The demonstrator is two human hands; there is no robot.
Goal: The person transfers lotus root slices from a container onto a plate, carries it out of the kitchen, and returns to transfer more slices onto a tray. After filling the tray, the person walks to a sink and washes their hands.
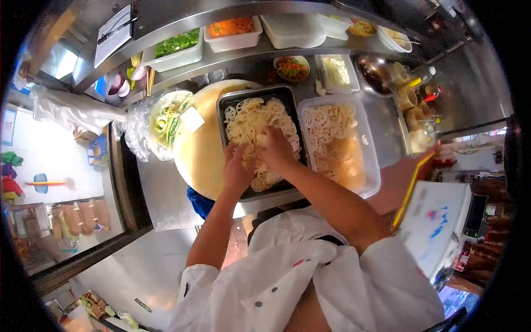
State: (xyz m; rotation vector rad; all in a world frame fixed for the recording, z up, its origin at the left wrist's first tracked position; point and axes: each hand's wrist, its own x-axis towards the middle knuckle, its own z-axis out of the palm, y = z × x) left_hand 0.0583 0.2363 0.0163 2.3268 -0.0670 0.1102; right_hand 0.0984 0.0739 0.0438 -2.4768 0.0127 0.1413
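Note:
Lotus root slices (260,113) fill a black rectangular tray (221,98) in the middle of the counter. My left hand (238,164) rests on the slices at the tray's lower left, its fingers slightly apart and angled down. Beside it, my right hand (276,150) has its fingers curled around a few pale slices; the fingertips are partly hidden. To the right of the tray stands a translucent plastic tub (371,155), with more lotus root slices in its upper part and cloudy liquid below.
A round cutting board (193,152) lies partly under the tray's left side. A bowl of shredded vegetables (166,119) stands left of it. Behind are a bowl of chopped peppers (292,68) and a metal bowl (374,72). Containers of chopped greens (178,45) and carrots (231,27) line the shelf.

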